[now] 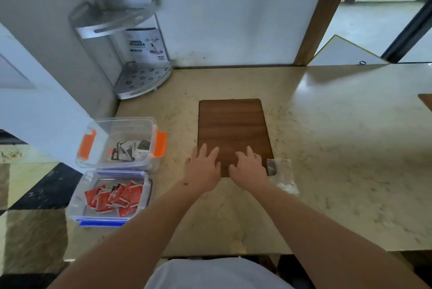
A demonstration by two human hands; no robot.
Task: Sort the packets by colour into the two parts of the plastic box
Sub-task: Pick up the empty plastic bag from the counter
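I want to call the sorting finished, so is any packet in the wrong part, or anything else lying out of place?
One dark packet seems to lie among the red packets in the near part; it is too blurred to be sure. The far part holds only black-and-white packets. An empty clear bag lies loose by the right hand.

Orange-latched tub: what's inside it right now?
The orange-latched tub holds a loose pile of black-and-white packets on its floor. No red ones show there, though anything beneath the pile is covered.
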